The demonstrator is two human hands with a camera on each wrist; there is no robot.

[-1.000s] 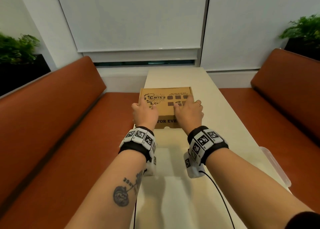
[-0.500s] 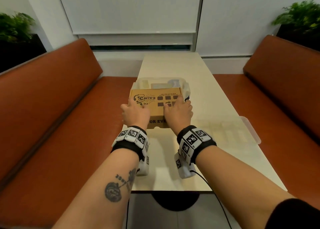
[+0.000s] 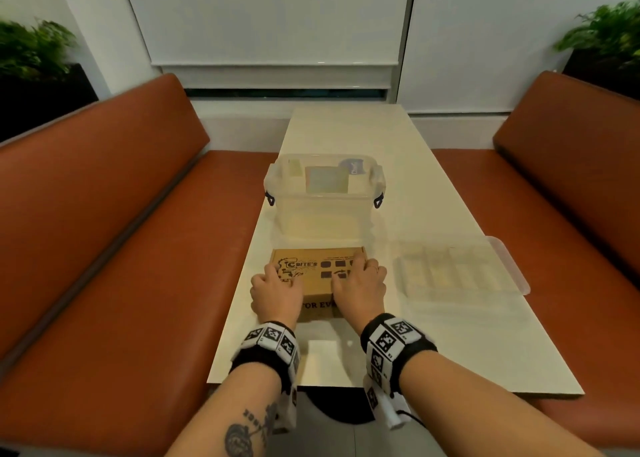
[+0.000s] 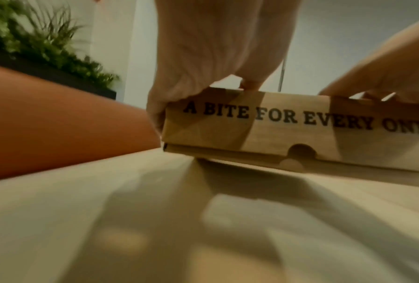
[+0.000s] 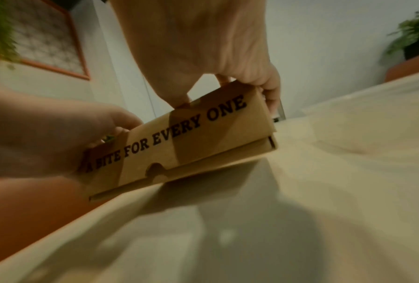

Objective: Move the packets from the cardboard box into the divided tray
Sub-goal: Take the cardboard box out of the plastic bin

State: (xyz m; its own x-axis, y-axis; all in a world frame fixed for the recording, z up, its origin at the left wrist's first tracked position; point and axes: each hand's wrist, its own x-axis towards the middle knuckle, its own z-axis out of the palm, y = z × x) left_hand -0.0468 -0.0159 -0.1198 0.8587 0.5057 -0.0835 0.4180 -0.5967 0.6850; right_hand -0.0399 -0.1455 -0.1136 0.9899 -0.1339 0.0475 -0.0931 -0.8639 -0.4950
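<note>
change: cardboard box (image 3: 317,276) had been pulled toward the near table (image 3: 349,134) edge since a second ago; clear tub (image 3: 323,197) behind it and divided tray (image 3: 460,273) to its right had come into view
meaning: judged setup only, box in reach beside tray, lid closed, no packets out yet
left hand (image 3: 275,292): palm down on lid's near-left corner, thumb hooked over left side, fingers curled over the corner, gripping box
right hand (image 3: 360,288): on lid's near-right part, fingers curled over right edge, gripping box; ring on one finger
box position: flat on table, between tub and near edge, tray just beside it, not touching
packets: not visible, presumably inside closed box
tray: clear, looked empty
writing, lid: "BITE'S" with logo
writing, front flap: "A BITE FOR EVERY ONE"
tub label: too blurred to read
</note>
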